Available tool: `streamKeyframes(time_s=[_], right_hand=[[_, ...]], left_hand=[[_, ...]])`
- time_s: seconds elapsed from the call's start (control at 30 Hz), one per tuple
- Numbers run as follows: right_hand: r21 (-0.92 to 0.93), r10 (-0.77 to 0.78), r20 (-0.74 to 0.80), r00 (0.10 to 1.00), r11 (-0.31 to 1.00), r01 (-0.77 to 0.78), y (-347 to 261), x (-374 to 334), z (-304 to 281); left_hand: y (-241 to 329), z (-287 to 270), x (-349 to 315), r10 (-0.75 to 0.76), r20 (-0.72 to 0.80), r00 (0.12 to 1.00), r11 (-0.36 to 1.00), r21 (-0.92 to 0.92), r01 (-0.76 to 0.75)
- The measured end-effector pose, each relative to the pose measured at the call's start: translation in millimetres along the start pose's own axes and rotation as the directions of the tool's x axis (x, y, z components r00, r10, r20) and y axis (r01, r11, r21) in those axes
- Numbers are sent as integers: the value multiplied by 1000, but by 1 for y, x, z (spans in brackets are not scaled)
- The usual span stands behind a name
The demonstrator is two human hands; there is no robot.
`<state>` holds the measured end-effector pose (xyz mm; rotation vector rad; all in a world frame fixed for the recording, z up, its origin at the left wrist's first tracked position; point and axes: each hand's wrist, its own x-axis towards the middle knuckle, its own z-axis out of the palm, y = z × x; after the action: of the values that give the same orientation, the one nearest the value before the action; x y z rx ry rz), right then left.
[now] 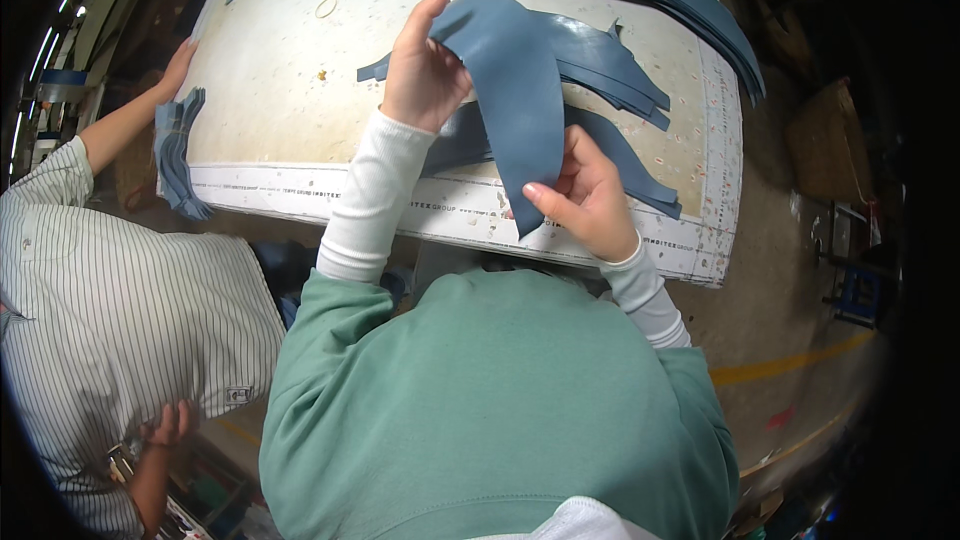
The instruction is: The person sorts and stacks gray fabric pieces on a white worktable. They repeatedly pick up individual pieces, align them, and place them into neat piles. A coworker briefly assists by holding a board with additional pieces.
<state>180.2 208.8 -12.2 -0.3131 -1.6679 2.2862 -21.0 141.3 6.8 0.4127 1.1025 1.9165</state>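
Note:
A wide blue leather-like strip (520,90) hangs bent between my two hands above the table. My left hand (425,75) grips its upper end, thumb pointing up and the other fingers partly behind the material. Lower down, my right hand (588,195) pinches the strip near its pointed tip, thumb in front. Behind it a stack of blue pieces (605,65) lies on the table, fanned at its right end. Nearer to me, more curved blue pieces (625,165) rest by the front edge, partly hidden by my hands and the held strip.
The pale worktable (270,70) has a printed white border. A curved stack of blue strips (640,0) lies at the far right. A tied blue bundle (178,150) hangs over the left edge. Beside it stands a person in a striped shirt (140,310), one hand on the table edge.

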Motion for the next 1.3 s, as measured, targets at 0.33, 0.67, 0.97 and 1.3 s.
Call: streamKeyframes(time_s=[0.33, 0.67, 0.97, 1.3], right_hand=[[-477, -235, -124, 964, 866, 150, 4, -1, -14], [-622, -405, -147, 902, 747, 234, 10, 1, -9], [-439, -274, -191, 943, 883, 168, 9, 6, -10], [-519, -126, -143, 982, 854, 34, -33, 33, -49]], left_hand=[[-30, 2, -36, -294, 125, 947, 938, 228, 261], [-33, -6, -31, -305, 173, 937, 948, 155, 279], [-36, -1, -36, -288, 147, 946, 954, -36, 296], [-49, 15, -42, -115, 133, 984, 969, -201, 140]])
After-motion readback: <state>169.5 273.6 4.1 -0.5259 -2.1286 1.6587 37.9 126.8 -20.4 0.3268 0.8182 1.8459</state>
